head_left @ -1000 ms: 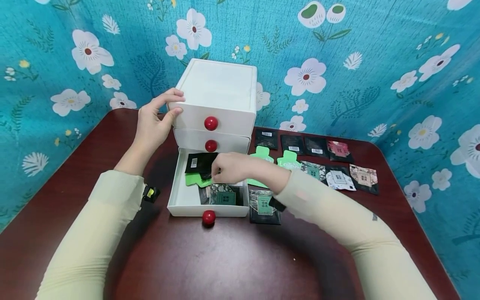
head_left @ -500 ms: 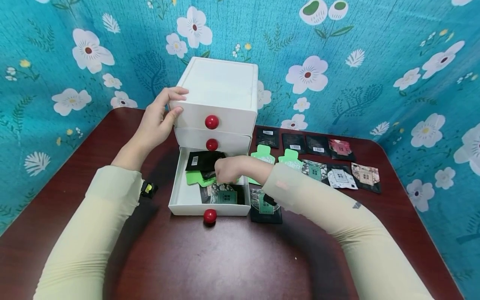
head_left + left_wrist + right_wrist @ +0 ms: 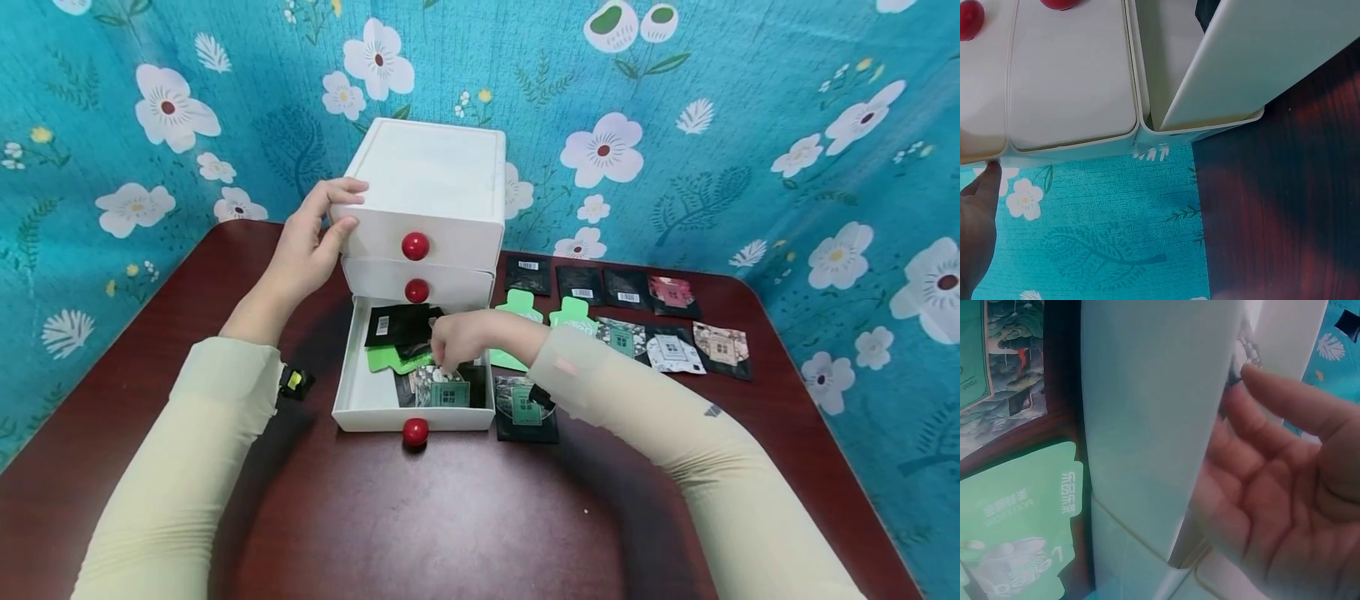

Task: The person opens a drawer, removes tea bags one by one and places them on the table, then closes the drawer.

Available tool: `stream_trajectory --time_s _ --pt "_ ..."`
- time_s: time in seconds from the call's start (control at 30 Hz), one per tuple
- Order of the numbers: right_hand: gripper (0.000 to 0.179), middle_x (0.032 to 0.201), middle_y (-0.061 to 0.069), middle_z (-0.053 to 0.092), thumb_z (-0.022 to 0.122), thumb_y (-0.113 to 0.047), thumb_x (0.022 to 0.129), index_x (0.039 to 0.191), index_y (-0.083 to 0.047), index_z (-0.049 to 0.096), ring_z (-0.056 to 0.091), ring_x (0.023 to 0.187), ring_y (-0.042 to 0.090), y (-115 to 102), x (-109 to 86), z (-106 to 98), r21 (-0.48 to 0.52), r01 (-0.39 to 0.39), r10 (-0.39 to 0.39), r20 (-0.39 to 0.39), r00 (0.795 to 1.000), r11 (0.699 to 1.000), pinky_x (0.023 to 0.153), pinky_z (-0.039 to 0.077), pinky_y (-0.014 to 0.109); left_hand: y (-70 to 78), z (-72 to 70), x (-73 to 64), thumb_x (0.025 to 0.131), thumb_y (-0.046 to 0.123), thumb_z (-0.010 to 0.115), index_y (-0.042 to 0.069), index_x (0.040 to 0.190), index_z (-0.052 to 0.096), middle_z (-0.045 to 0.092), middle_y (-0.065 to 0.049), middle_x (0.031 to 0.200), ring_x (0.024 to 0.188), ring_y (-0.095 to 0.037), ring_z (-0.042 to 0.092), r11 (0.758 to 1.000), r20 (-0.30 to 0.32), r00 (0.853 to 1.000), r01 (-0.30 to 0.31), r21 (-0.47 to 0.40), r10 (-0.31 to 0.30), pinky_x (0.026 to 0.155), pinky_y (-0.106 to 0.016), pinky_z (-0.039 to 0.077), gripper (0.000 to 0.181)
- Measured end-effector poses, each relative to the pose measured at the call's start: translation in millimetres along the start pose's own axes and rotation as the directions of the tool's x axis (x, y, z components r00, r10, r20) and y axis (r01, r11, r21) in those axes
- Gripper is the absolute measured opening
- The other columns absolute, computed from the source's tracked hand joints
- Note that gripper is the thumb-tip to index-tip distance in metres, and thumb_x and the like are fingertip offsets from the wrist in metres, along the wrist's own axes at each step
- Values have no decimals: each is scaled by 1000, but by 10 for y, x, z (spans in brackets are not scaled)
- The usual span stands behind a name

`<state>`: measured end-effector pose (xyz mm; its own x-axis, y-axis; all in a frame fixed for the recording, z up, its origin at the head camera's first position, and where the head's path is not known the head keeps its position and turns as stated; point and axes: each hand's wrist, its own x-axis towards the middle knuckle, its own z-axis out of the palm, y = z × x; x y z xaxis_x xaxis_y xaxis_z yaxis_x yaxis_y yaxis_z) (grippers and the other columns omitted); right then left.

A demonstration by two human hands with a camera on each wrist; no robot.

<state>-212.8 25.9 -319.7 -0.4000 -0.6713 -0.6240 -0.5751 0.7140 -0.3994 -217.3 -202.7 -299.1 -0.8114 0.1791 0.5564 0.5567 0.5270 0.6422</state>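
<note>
My left hand braces a white drawer cabinet at its upper left corner, fingers over the top edge and thumb at the front. In the left wrist view, one finger touches the cabinet's side. The bottom drawer is pulled out. My right hand reaches into it with bent fingers, fingertips right at a floral sachet with a green label. I cannot tell whether they pinch it. Behind and left lie a black sachet with a barcode and a green packet.
Right of the cabinet, several sachets lie in rows, including a red one, a white one and a pink one. Green bottle-shaped packets lie nearer, and a green-labelled sachet beside the drawer. A floral cloth hangs behind.
The right hand has shifted slightly forward in the drawer, onto the floral sachet's edge. The black sachet now lies flatter. The left hand stays on the cabinet corner.
</note>
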Motion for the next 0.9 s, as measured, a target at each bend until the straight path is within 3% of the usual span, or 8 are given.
stream_trajectory --time_s 0.17,0.37,0.47,0.6,0.67,0.73,0.9 --pt "52 59 -4 17 59 -3 96 56 -15 28 15 55 10 34 -50 38 49 42 -43 24 999 998 57 24 24 2 31 6 102 14 53 3 124 51 52 -6 147 144 -18 40 1000 -12 1000 -12 10 12 108 -54 45 24" --pt "50 59 -6 21 63 -2 92 58 -16 30 20 56 8 30 -90 121 10 67 -68 19 998 998 57 24 21 12 72 27 103 14 52 3 124 51 51 -6 148 143 -19 42 1000 -11 1000 -10 2 10 108 -53 46 24" --pt "49 59 -6 21 65 -3 92 59 -16 30 22 56 8 30 -106 160 -1 84 -84 1 996 996 58 25 20 12 96 30 103 14 52 3 124 51 51 -6 148 142 -18 42 1000 -11 1000 -9 -4 9 109 -43 47 24" --pt "47 59 -6 23 65 -3 91 60 -16 32 24 55 8 39 -120 191 15 90 -89 -66 994 996 57 26 20 12 103 19 102 13 53 2 123 52 52 -6 147 142 -18 42 1000 -17 1000 -15 -8 15 102 -17 44 23" --pt "45 59 -6 25 65 -3 92 62 -16 34 25 55 8 40 -135 178 27 97 -93 -119 989 995 57 27 20 15 82 6 102 11 54 2 123 53 52 -7 146 141 -19 43 1000 -23 1000 -15 -8 14 98 -11 42 23" --pt "42 61 -5 26 66 -4 92 64 -14 36 25 56 9 37 -169 149 60 107 -94 -182 979 993 58 27 20 14 56 -5 101 10 54 2 123 54 53 -7 146 141 -20 43 1000 -32 999 -15 -4 15 97 -9 41 23" --pt "5 72 -2 50 65 -4 92 87 -4 65 38 62 10 96 -371 72 240 154 -65 -340 938 958 61 37 20 8 30 -13 100 9 56 1 123 55 53 -8 145 141 -21 43 1000 -43 999 -17 -4 16 101 -10 40 24"
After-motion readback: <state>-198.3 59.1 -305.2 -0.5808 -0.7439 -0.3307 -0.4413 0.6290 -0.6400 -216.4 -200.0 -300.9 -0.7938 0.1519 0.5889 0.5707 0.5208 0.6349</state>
